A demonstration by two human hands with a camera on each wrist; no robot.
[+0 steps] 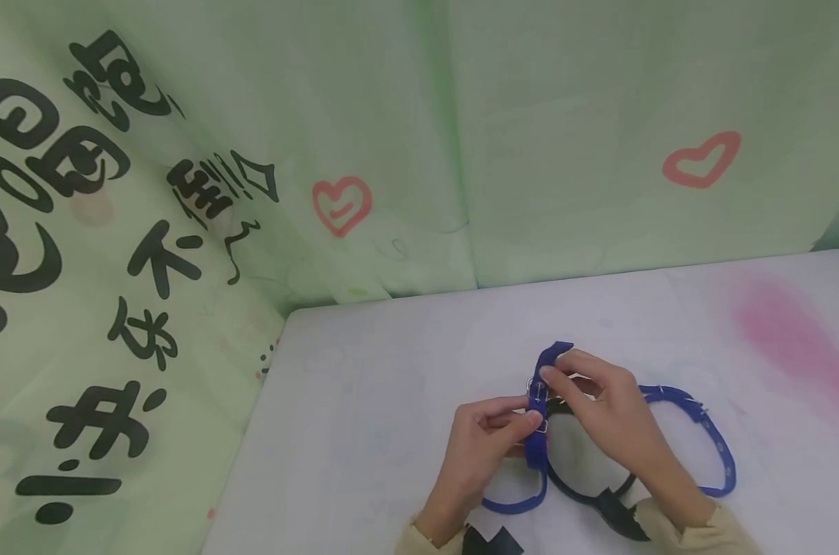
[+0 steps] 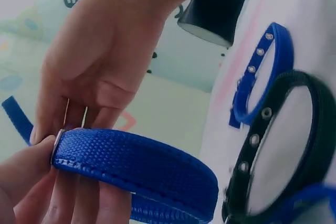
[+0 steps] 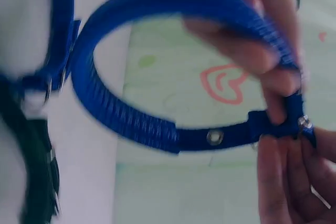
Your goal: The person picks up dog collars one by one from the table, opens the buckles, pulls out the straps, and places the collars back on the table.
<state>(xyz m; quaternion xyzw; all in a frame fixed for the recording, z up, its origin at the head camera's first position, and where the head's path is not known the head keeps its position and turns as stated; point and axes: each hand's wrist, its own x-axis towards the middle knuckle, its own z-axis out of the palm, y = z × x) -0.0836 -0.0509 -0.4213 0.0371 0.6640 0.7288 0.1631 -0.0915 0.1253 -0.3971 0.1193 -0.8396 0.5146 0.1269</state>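
A blue buckled collar [image 1: 535, 451] is raised above the white table between both hands. My left hand [image 1: 478, 443] pinches it beside the metal buckle, thumb in front and fingers behind. Just above, my right hand [image 1: 609, 405] pinches the strap's free end, which sticks up past the fingertips. Seen from the left wrist, the collar's woven band [image 2: 136, 156] curves away from the buckle. The right wrist view shows the loop closed, with a metal eyelet [image 3: 214, 137] in the strap and fingers around the buckle.
On the table [image 1: 336, 432] lie a dark collar [image 1: 577, 493] with metal eyelets, below the right hand, and another blue collar [image 1: 720, 455] to its right. A blue loop [image 1: 516, 506] shows under the left hand. A green printed curtain [image 1: 544, 154] hangs behind.
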